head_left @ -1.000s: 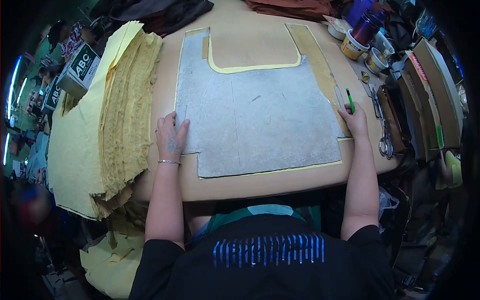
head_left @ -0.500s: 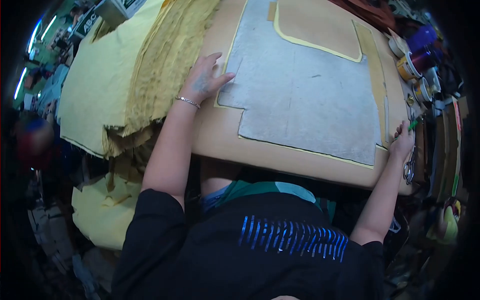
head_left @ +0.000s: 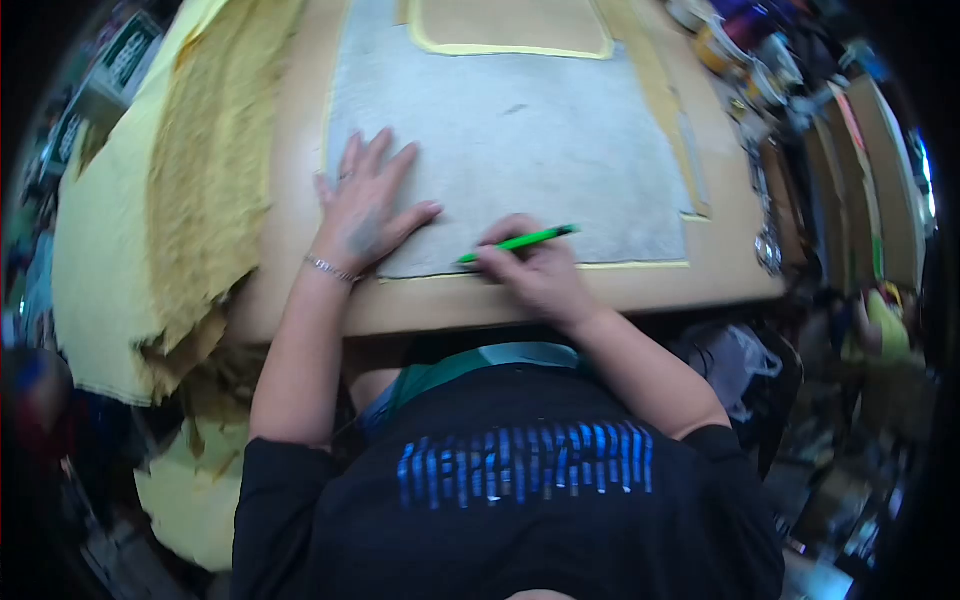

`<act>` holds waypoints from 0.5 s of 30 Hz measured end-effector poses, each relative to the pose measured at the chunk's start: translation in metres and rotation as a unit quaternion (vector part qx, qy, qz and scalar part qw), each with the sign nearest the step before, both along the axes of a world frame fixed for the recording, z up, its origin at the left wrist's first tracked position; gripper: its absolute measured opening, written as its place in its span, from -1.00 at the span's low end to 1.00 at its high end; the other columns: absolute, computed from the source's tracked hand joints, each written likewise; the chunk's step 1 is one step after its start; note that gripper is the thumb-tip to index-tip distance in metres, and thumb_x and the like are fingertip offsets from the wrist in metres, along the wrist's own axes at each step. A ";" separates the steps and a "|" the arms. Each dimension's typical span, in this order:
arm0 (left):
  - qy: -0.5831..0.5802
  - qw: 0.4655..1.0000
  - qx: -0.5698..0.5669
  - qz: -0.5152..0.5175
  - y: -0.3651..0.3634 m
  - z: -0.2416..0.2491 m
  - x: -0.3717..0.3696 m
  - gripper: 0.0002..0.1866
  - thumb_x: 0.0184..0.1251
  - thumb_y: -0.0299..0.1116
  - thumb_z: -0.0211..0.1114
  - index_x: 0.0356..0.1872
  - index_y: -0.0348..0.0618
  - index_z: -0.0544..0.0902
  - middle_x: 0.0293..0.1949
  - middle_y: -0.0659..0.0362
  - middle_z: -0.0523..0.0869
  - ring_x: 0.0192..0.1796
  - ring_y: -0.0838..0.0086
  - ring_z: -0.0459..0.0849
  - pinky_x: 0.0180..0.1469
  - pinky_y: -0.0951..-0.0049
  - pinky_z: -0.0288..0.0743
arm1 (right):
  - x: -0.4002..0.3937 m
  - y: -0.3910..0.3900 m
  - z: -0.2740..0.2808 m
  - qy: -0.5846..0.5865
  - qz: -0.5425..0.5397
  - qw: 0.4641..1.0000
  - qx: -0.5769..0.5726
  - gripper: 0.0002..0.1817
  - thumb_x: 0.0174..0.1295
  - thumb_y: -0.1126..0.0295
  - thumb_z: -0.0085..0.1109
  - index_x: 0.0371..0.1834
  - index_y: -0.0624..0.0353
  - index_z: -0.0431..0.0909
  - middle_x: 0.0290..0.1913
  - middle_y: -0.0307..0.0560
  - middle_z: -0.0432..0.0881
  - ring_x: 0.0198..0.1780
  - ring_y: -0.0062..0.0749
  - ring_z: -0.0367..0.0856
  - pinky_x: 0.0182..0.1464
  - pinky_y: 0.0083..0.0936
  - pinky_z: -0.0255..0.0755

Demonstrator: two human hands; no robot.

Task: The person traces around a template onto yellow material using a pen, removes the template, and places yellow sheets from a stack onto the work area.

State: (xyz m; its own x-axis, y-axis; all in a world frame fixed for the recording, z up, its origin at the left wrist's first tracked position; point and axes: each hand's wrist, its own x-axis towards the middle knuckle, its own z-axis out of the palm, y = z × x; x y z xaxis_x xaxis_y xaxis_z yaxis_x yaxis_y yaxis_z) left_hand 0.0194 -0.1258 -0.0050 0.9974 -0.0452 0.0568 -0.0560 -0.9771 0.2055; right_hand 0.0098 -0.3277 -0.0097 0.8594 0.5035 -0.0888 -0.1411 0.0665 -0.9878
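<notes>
A large grey sheet (head_left: 540, 150) with a cut-out at its top lies over yellow material (head_left: 640, 264), whose edge shows around it, on the tan tabletop (head_left: 600, 290). My left hand (head_left: 368, 205) rests on the grey sheet near its left side, palm down with fingers spread. My right hand (head_left: 535, 265) is closed around a green pen (head_left: 530, 241). The pen's lower end is at the near edge of the grey sheet, to the right of my left hand.
Stacked yellow cloth-like sheets (head_left: 215, 150) cover the table's left side. Scissors (head_left: 768, 240) lie at the right edge, with tubs (head_left: 715, 48) farther back. Upright boards (head_left: 885, 170) stand at the right. A plastic bag (head_left: 730, 370) hangs below the table.
My right hand has moved left from the table's right edge to the grey sheet's near edge with the green pen. My left hand has come down flat onto the sheet. The view has shifted.
</notes>
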 end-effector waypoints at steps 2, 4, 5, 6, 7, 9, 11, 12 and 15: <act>-0.009 0.999 0.034 0.000 -0.007 -0.003 0.001 -0.31 0.00 0.18 0.08 0.16 0.11 0.27 0.26 0.11 0.09 0.33 0.18 -0.06 0.11 -0.31 -0.17 | 0.001 0.007 -0.018 -0.128 0.008 0.991 -0.024 -0.84 0.06 0.36 0.14 -0.45 0.25 0.46 -0.49 -0.15 0.50 -0.47 -0.58 0.43 -0.39 -0.64 0.33; -0.019 0.999 0.045 0.000 -0.007 -0.003 0.000 -0.32 0.02 0.19 0.05 0.17 0.10 0.26 0.27 0.11 0.09 0.33 0.19 -0.05 0.12 -0.31 -0.18 | -0.002 0.006 -0.007 -0.101 0.010 0.995 -0.021 -0.82 0.07 0.34 0.14 -0.44 0.25 0.45 -0.47 -0.14 0.50 -0.44 -0.59 0.43 -0.37 -0.64 0.33; -0.021 0.999 0.041 -0.004 -0.006 -0.004 -0.001 -0.31 0.01 0.19 0.05 0.17 0.09 0.26 0.26 0.11 0.09 0.32 0.19 -0.05 0.12 -0.30 -0.19 | -0.004 0.006 -0.003 -0.086 0.016 0.996 -0.017 -0.81 0.08 0.33 0.13 -0.44 0.25 0.45 -0.47 -0.14 0.50 -0.43 -0.60 0.43 -0.35 -0.64 0.33; -0.024 0.999 0.037 -0.007 -0.005 -0.005 -0.001 -0.31 0.01 0.19 0.05 0.17 0.08 0.26 0.26 0.10 0.10 0.32 0.19 -0.05 0.12 -0.30 -0.20 | -0.004 0.002 -0.002 -0.072 0.025 0.997 -0.021 -0.83 0.11 0.34 0.09 -0.41 0.24 0.44 -0.46 -0.16 0.49 -0.40 -0.60 0.44 -0.30 -0.63 0.33; -0.026 0.999 0.033 -0.009 -0.003 -0.005 -0.001 -0.30 0.01 0.19 0.05 0.17 0.08 0.26 0.26 0.10 0.10 0.32 0.19 -0.05 0.12 -0.30 -0.20 | -0.002 -0.002 0.000 -0.054 -0.002 0.999 0.004 -0.83 0.13 0.34 0.07 -0.38 0.23 0.43 -0.47 -0.17 0.49 -0.40 -0.59 0.44 -0.29 -0.64 0.33; -0.016 0.999 0.034 -0.006 -0.003 -0.004 0.000 -0.32 0.03 0.16 0.05 0.19 0.09 0.24 0.27 0.11 0.09 0.33 0.17 -0.05 0.12 -0.29 -0.21 | 0.005 -0.016 0.008 -0.018 -0.058 0.997 0.055 -0.83 0.16 0.34 0.02 -0.33 0.22 0.42 -0.48 -0.19 0.48 -0.40 -0.59 0.44 -0.27 -0.64 0.33; -0.004 1.000 0.031 -0.001 -0.004 -0.003 -0.001 -0.32 0.03 0.15 0.06 0.19 0.10 0.23 0.27 0.11 0.09 0.33 0.16 -0.05 0.13 -0.28 -0.22 | 0.034 -0.051 0.018 -0.104 -0.157 0.982 -0.009 -0.84 0.19 0.34 -0.04 -0.27 0.19 0.40 -0.49 -0.22 0.46 -0.41 -0.58 0.44 -0.25 -0.64 0.32; -0.001 1.000 0.028 0.001 -0.005 -0.001 -0.001 -0.32 0.03 0.15 0.06 0.19 0.10 0.23 0.27 0.11 0.09 0.33 0.16 -0.05 0.13 -0.27 -0.22 | 0.050 -0.072 0.024 -0.116 -0.205 0.972 -0.006 -0.83 0.19 0.34 -0.05 -0.25 0.19 0.39 -0.50 -0.25 0.43 -0.45 -0.62 0.40 -0.31 -0.67 0.30; 0.000 1.000 0.025 -0.001 -0.005 -0.001 0.000 -0.31 0.03 0.14 0.07 0.19 0.10 0.23 0.27 0.11 0.09 0.33 0.17 -0.05 0.14 -0.25 -0.22 | 0.096 -0.150 0.025 -0.088 -0.345 0.924 -0.141 -0.84 0.17 0.37 -0.05 -0.29 0.21 0.43 -0.55 -0.33 0.39 -0.53 -0.72 0.28 -0.48 -0.77 0.18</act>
